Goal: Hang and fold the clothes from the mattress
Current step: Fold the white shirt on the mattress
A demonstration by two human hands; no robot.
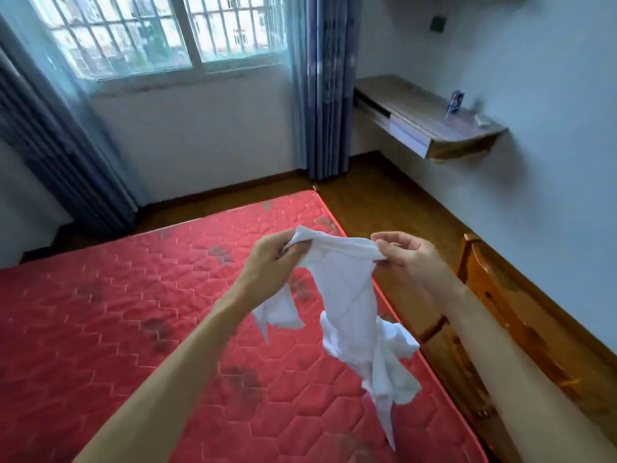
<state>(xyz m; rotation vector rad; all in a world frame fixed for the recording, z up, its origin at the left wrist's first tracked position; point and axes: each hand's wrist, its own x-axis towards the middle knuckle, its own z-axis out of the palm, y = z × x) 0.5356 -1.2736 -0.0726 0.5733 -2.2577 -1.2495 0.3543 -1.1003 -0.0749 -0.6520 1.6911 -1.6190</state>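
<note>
A white garment (347,295) hangs in the air above the right side of the red quilted mattress (117,312). My left hand (267,265) grips its upper left corner. My right hand (405,252) pinches its upper right edge between thumb and fingers. The cloth is stretched between both hands at the top and dangles crumpled below, its lowest tip reaching toward the mattress's near right part. No other clothes show on the mattress.
A wooden bed frame (494,302) runs along the mattress's right side, with wood floor (394,202) beyond. A wall-mounted wooden shelf (430,118) holds a small blue carton (455,101). Blue curtains (327,95) flank the barred window (160,31).
</note>
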